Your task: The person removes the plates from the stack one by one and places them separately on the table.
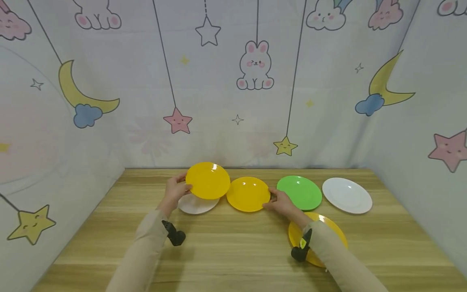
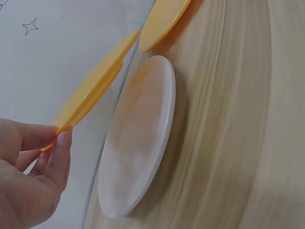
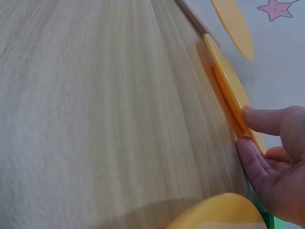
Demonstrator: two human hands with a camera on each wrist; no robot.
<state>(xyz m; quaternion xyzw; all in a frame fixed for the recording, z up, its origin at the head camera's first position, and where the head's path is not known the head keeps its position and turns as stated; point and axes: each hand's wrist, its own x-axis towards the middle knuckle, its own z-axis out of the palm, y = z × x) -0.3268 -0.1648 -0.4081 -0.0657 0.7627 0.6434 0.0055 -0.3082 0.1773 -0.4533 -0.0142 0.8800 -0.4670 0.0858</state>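
Observation:
My left hand (image 1: 175, 192) pinches a yellow plate (image 1: 208, 180) by its left rim, thumb on one face and fingers on the other. That plate is held tilted above a white plate (image 2: 138, 143) lying on the table. A second yellow plate (image 1: 249, 194) is in the grip of my right hand (image 1: 281, 202), at its right rim. In the right wrist view the thumb lies on top of this rim, with fingers below it; the plate's underside ring shows just above the wood.
A green plate (image 1: 299, 192) and another white plate (image 1: 346, 195) lie to the right on the wooden table (image 1: 226, 251). Under my right forearm is a third yellow plate (image 1: 333, 229), partly hidden. A patterned curtain (image 1: 219, 89) hangs behind the table.

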